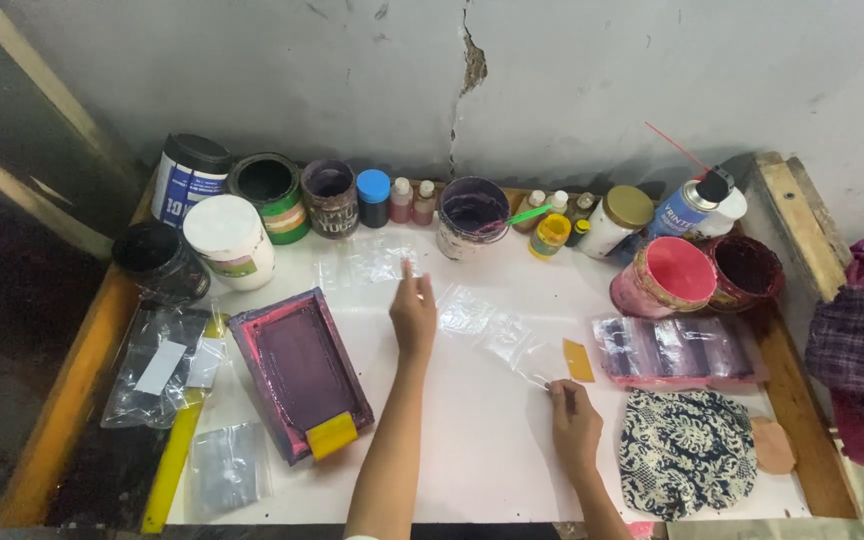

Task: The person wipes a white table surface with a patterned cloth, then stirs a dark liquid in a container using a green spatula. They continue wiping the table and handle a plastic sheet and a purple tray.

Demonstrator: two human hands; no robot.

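Head view: your left hand (413, 318) is stretched forward over the white tabletop (472, 440), fingers loosely spread and pointing away from you, holding nothing. The index tip looks to touch, or hover just over, the clear plastic bags (372, 262) lying flat just ahead and slightly left of it.

More clear bags (482, 325) trail just right of that hand, long axis running diagonally down toward your right hand (574, 422). Right hand is closer to you, fingers pinched on the near corner of that clear plastic strip; the grip itself is small, hard to confirm. A small orange card (578, 360) lies just beyond the right hand.

Left of the left hand, close by: a pink-framed printing screen (297, 370) with a yellow squeegee (332, 435) at its near end, long axis tilted.

Far edge is crowded with paint pots (473, 215), against a cracked grey wall (552, 70). Patterned cloth (687, 450) lies right of the right hand.
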